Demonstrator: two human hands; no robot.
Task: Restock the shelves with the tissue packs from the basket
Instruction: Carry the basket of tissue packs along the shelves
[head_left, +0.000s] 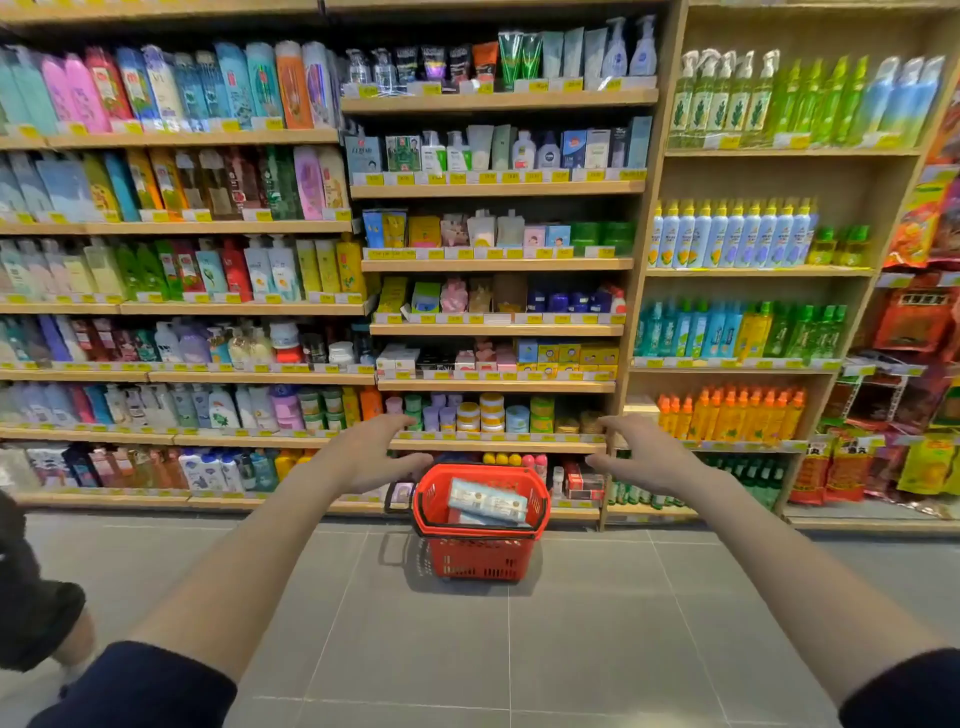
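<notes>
Arms fwd; left hand & right hand, both released, flank basket above rim; tissue packs inside crosswise, left nearer.

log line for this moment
left hand: open, empty | right hand: open, empty | red plastic basket: on grey floor | pale tissue packs: inside basket, untouched

Shop aisle, price-tagged shelves, toiletry bottles

The grey tiled floor carries a red basket, which stands upright just in front of the lowest board of the wooden shelves. The shelves hold rows of upright bottles at the left, small jars and boxes in the middle bay, and orange bottles at the right.
</notes>
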